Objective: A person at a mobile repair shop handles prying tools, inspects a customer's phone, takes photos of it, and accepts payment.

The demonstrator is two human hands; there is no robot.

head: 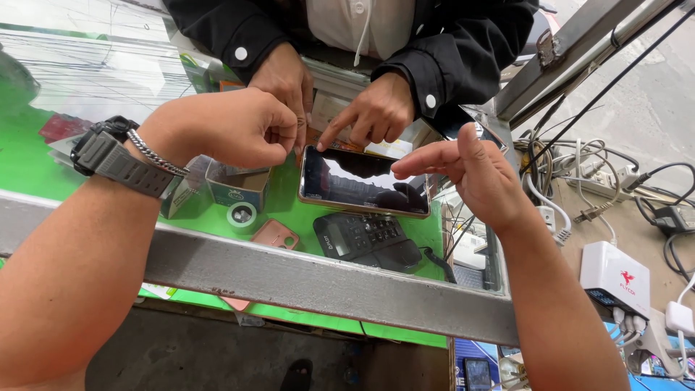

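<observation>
A black smartphone [362, 182] with a dark, reflective screen lies flat on the glass counter top [87, 80]. My left hand [232, 127], wearing a dark wristwatch and a chain bracelet, is curled into a loose fist just left of the phone's top corner; I cannot tell if it pinches anything. My right hand [470, 170] hovers at the phone's right edge with fingers stretched toward the screen. Across the counter another person in a black jacket has both hands [376, 108] at the phone's far edge, one finger pointing down at it.
Under the glass lie a black keypad phone [365, 239], a pink phone case [275, 233], a roll of tape [241, 215] and small boxes [239, 185] on a green lining. A metal counter frame [289, 279] runs across. Cables and white chargers [617, 279] crowd the right side.
</observation>
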